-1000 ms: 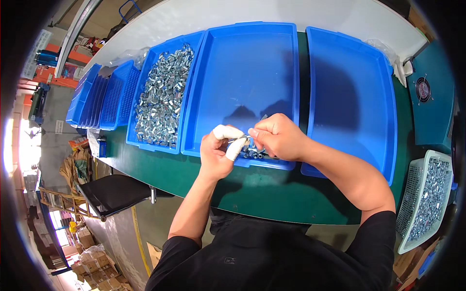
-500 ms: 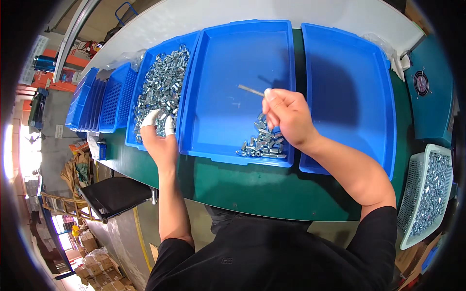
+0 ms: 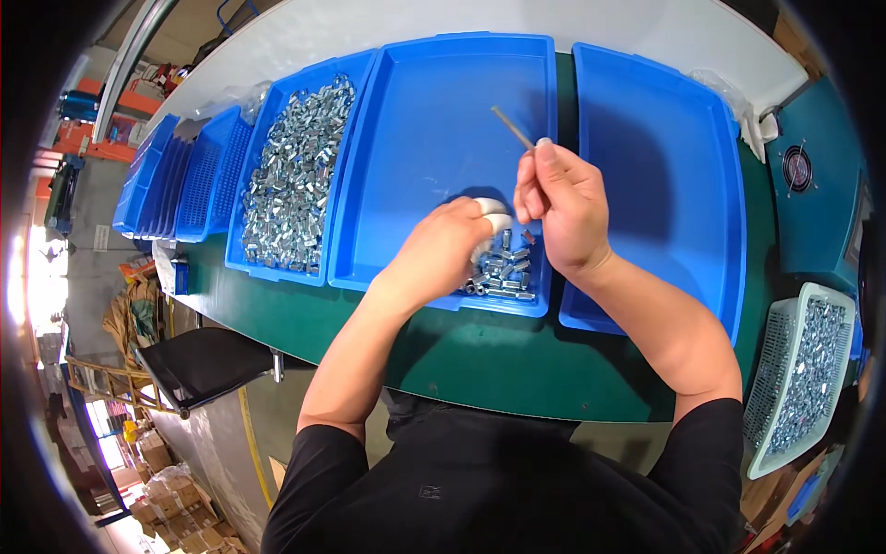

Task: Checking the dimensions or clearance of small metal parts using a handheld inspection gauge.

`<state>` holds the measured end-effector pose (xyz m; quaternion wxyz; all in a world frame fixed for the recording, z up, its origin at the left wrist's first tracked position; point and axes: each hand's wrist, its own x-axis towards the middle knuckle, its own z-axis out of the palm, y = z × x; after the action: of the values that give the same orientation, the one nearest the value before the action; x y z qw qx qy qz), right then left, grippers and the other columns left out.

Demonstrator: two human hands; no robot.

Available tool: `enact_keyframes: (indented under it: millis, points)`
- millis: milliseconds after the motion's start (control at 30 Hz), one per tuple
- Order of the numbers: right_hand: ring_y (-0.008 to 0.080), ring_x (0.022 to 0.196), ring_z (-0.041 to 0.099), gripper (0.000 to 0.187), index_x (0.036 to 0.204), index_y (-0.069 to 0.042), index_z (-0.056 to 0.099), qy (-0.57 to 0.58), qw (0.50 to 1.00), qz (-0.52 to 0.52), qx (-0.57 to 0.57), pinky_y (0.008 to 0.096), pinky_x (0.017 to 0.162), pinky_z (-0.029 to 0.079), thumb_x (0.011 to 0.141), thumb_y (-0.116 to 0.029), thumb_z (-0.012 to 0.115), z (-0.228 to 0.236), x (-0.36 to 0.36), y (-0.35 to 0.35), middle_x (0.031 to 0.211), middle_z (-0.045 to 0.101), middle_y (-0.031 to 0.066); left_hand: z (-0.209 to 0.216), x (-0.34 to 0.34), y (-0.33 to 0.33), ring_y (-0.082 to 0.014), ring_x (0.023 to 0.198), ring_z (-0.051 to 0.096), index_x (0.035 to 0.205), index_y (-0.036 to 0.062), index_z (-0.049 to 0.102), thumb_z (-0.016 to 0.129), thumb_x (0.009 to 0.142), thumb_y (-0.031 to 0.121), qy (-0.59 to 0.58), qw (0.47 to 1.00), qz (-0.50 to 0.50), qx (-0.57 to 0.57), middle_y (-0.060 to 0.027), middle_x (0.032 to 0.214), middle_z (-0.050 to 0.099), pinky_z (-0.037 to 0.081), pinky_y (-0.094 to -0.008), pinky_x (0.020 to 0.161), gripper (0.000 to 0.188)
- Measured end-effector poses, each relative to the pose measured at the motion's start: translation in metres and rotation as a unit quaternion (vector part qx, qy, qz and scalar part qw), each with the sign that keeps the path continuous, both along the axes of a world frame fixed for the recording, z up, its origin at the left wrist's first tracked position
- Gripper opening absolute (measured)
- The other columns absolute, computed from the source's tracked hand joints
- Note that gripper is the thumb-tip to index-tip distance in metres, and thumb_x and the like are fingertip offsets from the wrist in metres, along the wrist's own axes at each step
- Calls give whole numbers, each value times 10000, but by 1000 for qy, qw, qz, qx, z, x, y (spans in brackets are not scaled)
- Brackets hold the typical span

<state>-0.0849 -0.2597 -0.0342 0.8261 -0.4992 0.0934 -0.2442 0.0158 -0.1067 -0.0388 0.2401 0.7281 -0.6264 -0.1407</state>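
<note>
Swung across the head view from the left tray [image 3: 277, 274] to the near right corner of the middle blue plastic tray [image 3: 443, 111], one left hand [image 3: 448, 246] curls, any contents hidden, beside many stubby shiny metal pieces [image 3: 507, 271], while one right hand [image 3: 570, 198] pinches one slim grey rod [image 3: 511, 127] above that tray's right edge.

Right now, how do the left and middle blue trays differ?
Metal parts cover most of the left tray; the middle tray shows a small pile. The left hand is over the middle tray; no hand is over the left tray. Both are blue, holding metal parts.
</note>
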Motion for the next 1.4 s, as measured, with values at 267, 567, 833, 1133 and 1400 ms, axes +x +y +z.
enact_keyframes:
  millis: [267, 567, 833, 1133, 1400]
  points:
    - [90, 533, 445, 408, 789, -18, 557, 18, 996, 73, -48, 263, 547, 422, 1081, -283, 449, -5, -1, 3, 571, 442, -2, -1, 1, 23, -402, 913, 615, 1050, -16, 658, 649, 736, -102, 92, 990, 99, 33, -197, 967, 605, 501, -455, 782, 327]
    - [81, 527, 460, 400, 764, -17, 567, 49, 986, 115, -109, 259, 547, 435, 1069, -256, 468, -13, 0, 8, 567, 472, -7, -1, 1, 24, -362, 814, 646, 1033, -26, 653, 668, 771, -89, 103, 980, 168, 29, -199, 878, 628, 515, -416, 723, 269]
    - [70, 531, 499, 394, 709, -15, 587, 108, 937, 149, -296, 260, 512, 385, 1036, -224, 516, -10, -1, 9, 542, 522, 17, -22, 4, 59, -160, 738, 688, 1071, 7, 674, 653, 942, 11, 566, 698, 352, -263, -93, 909, 700, 550, -232, 644, 130]
    - [234, 489, 500, 302, 689, 2, 591, 98, 886, 119, -438, 362, 497, 381, 958, -137, 602, -16, -2, 15, 572, 553, 126, -25, -5, 62, -137, 700, 664, 1044, 13, 679, 669, 925, 5, 513, 762, 297, -261, -98, 866, 701, 511, -233, 603, 119]
    - [332, 509, 462, 325, 652, -21, 542, 24, 839, 59, -541, 396, 491, 362, 943, -145, 616, -16, -10, 23, 566, 509, 149, -15, -18, 53, -139, 706, 680, 1000, 21, 667, 703, 878, -24, 476, 818, 269, -178, -86, 833, 710, 523, -241, 586, 135]
